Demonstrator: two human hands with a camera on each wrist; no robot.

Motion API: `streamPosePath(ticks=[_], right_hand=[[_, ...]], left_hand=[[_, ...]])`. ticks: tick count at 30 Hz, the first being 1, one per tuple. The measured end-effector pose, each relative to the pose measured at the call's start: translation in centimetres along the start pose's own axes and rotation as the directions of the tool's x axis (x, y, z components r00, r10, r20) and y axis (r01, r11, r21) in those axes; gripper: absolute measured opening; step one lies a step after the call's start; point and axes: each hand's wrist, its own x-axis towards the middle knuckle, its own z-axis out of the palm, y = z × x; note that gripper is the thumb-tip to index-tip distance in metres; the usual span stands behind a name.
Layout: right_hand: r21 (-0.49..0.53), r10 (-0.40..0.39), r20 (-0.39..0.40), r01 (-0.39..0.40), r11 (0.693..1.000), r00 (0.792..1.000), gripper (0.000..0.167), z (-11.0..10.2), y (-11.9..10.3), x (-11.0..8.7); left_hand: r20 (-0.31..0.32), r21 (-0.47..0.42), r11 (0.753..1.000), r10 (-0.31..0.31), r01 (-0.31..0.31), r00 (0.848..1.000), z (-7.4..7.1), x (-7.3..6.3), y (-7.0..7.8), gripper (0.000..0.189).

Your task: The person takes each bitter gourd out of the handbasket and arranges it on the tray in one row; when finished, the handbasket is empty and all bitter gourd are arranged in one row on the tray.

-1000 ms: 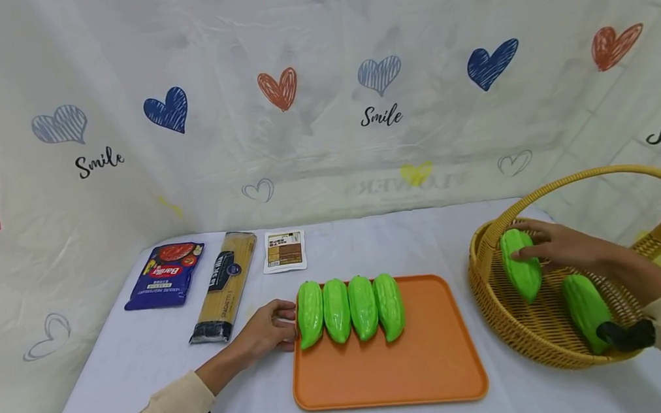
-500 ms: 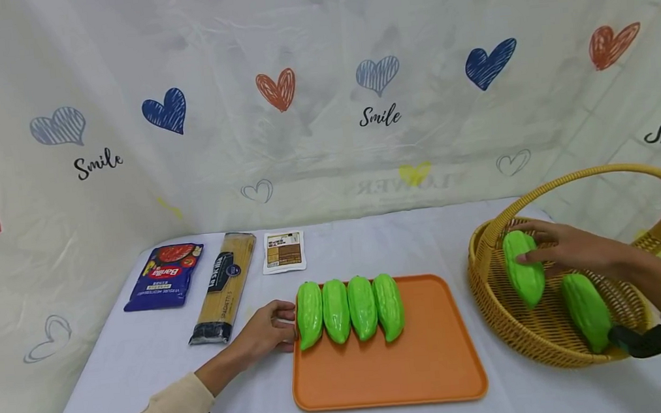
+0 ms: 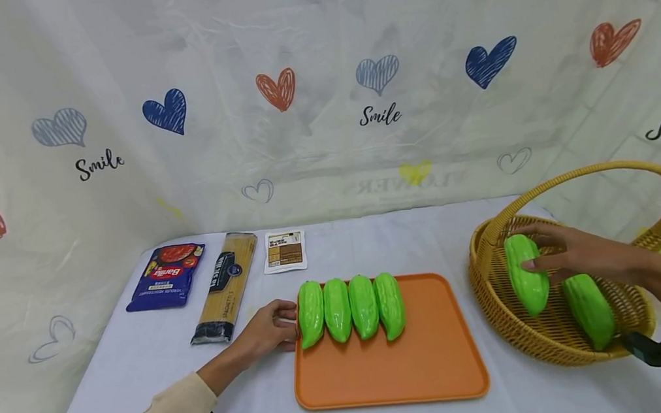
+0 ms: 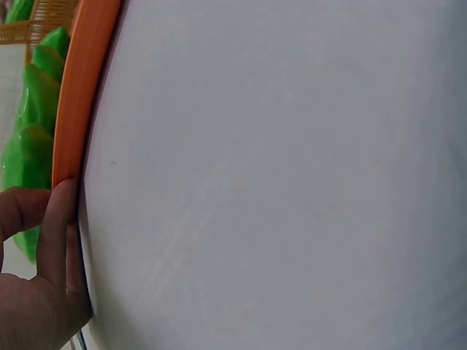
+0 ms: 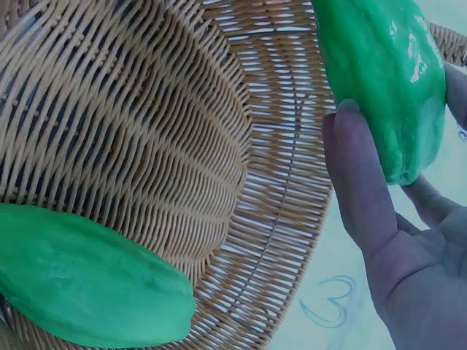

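Note:
In the head view my right hand [image 3: 573, 252] grips a glossy green bitter melon [image 3: 528, 274] over the wicker basket [image 3: 509, 332]. The right wrist view has fingers and thumb on both sides of this bitter melon [image 5: 390, 80], near its end. A second bitter melon [image 3: 590, 311] lies in the basket below the hand. My left hand [image 3: 267, 330] pinches the left rim of an orange tray [image 3: 392, 375]; the left wrist view shows its fingertips at the tray's edge [image 4: 79, 95]. Several bitter melons [image 3: 336, 311] lie side by side along the tray's back left.
Behind the left hand lie a blue Barilla pouch [image 3: 165, 277], a pack of spaghetti [image 3: 225, 288] and a small white packet [image 3: 284, 251]. The basket's tall handle [image 3: 604, 168] arches over the right arm. A printed curtain [image 3: 325, 148] hangs behind the table.
My right hand has drawn slightly right and toward me with the bitter melon, still over the basket. The left hand and the tray have stayed in place.

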Motion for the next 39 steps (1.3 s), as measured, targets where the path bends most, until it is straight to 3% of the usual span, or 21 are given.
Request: streamPosePath(ticks=[18,25,34,39], right_hand=[[0.018,-0.008,0.058,0.007,1.0,0.998,0.068,1.6,-1.5,-1.4],[0.03,0.022,0.074,-0.024,0.999,0.997,0.072,2.3,-2.1,-1.8],[0.028,-0.024,0.118,0.021,0.999,0.993,0.066,3.7,-3.0,-2.1],[0.039,0.009,0.144,-0.015,0.999,0.989,0.066,4.6,-3.5,-2.0]], left_hand=[[-0.016,0.003,1.0,-0.005,0.005,1.0,0.0,0.2,0.0,0.062],[-0.018,0.004,1.0,-0.007,0.007,1.0,0.0,0.2,0.0,0.062],[-0.021,-0.003,1.0,-0.006,0.006,1.0,0.1,0.1,0.0,0.063],[-0.025,0.004,1.0,-0.017,0.017,1.0,0.0,-0.1,0.0,0.062]])
